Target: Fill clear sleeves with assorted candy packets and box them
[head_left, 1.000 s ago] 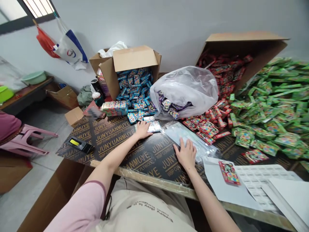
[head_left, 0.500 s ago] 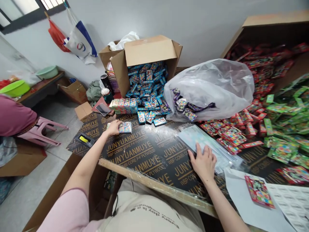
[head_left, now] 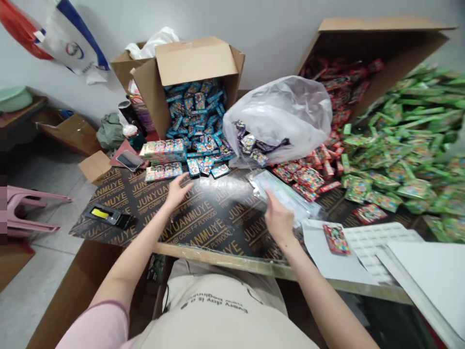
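My left hand (head_left: 178, 192) is over the board with its fingers apart, holding nothing. Just beyond its fingertips lies a row of small colourful packs (head_left: 163, 171), set in front of a taller stack of similar packs (head_left: 165, 150). A few loose blue packs (head_left: 205, 166) lie close by to the right. My right hand (head_left: 279, 219) is closed at the near left edge of a pile of clear plastic bags (head_left: 286, 194), index finger and thumb drawn together on the edge of a bag. The fingertips are partly hidden.
Blue packs spill from a cardboard box (head_left: 196, 63). A clear sack (head_left: 279, 116) holds purple packs; red packs (head_left: 305, 179) and green packs (head_left: 403, 140) are heaped at right. A black cutter-like tool (head_left: 109, 216), a phone (head_left: 130, 160) and paper sheets (head_left: 327, 266) also lie on the table.
My left hand has let go of the packs by the stack and drawn back to the right. My right hand has gone from spread over the bags to closed at their edge. The view has turned right.
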A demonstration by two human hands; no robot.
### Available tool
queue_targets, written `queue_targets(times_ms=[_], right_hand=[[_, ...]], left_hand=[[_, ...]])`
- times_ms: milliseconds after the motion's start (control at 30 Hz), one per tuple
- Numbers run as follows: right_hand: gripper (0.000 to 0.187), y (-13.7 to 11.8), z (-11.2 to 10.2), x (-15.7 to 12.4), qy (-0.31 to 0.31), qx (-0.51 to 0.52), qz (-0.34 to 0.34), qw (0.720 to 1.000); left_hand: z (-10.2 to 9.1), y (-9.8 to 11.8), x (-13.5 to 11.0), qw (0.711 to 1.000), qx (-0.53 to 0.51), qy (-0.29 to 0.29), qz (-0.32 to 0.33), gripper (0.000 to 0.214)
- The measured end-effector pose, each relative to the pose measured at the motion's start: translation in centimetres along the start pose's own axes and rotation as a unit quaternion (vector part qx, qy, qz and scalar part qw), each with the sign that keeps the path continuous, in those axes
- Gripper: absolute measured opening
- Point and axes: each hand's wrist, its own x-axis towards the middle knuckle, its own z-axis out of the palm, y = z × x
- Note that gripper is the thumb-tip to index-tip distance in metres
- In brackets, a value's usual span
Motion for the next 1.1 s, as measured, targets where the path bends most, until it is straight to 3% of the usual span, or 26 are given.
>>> queue_targets(times_ms=[33,100,133,200,267,333,467,533,667,733,800,867,933,1000,1100], right_hand=[[0.050,-1.8,-0.8,-0.3,0.014,0.047,-0.032,0.998],[0.054,-5.4,-1.9,-1.4,0.003,0.128,-0.102,0.986],[0.054,-6.9,-2.2,-2.1,-0.014,0.164,-0.128,0.978],[0.052,-8.8,-2.6,-3.5,-0.057,0.227,-0.163,0.958],[0.049,-9.1,-3.1,-4.4,-0.083,0.280,-0.179,0.940],[0.045,-8.1,-3.8,-4.2,-0.065,0.326,-0.164,0.929],[0.039,-5.5,-5.2,-2.1,0.026,0.385,-0.090,0.918],[0.038,-4.8,-5.6,-1.0,0.029,0.411,-0.062,0.909],[0.035,-4.1,-5.8,-0.2,-0.058,0.466,-0.031,0.882],[0.035,-3.9,-6.0,-0.3,-0.068,0.483,-0.030,0.872],[0.041,-3.8,-6.1,-0.5,-0.072,0.522,-0.011,0.850],[0.054,-3.8,-6.1,-0.9,-0.108,0.575,0.026,0.811],[0.061,-3.6,-5.7,-1.2,-0.131,0.607,0.066,0.781],[0.058,-3.1,-5.2,-1.4,-0.116,0.605,0.085,0.783],[0.051,-2.2,-4.9,-1.6,-0.060,0.548,0.063,0.832]], left_hand=[[2.8,1.0,-1.9,0.999,-0.042,-0.029,-0.004,0.058],[8.1,3.2,-5.6,0.960,-0.262,-0.096,-0.035,0.082],[10.2,4.4,-7.1,0.933,-0.342,-0.105,-0.048,0.083],[12.8,6.6,-9.3,0.883,-0.453,-0.080,-0.096,0.064],[13.4,8.2,-10.6,0.838,-0.517,-0.072,-0.161,0.056],[12.7,9.2,-11.5,0.803,-0.544,-0.104,-0.221,0.057],[11.0,9.9,-13.4,0.783,-0.501,-0.224,-0.293,0.058],[10.6,10.0,-14.3,0.786,-0.472,-0.265,-0.299,0.062],[10.2,10.3,-14.8,0.807,-0.446,-0.281,-0.265,0.065],[10.0,10.3,-14.6,0.844,-0.403,-0.268,-0.231,0.068],[10.1,10.3,-14.4,0.921,-0.282,-0.209,-0.167,0.077],[10.2,10.2,-14.2,0.987,-0.102,-0.102,-0.075,0.090],[10.4,10.1,-14.2,0.999,0.032,-0.016,0.000,0.103],[10.4,9.8,-14.0,0.998,0.054,-0.006,0.022,0.100],[9.9,9.2,-13.6,0.994,-0.025,-0.104,-0.023,0.051]])
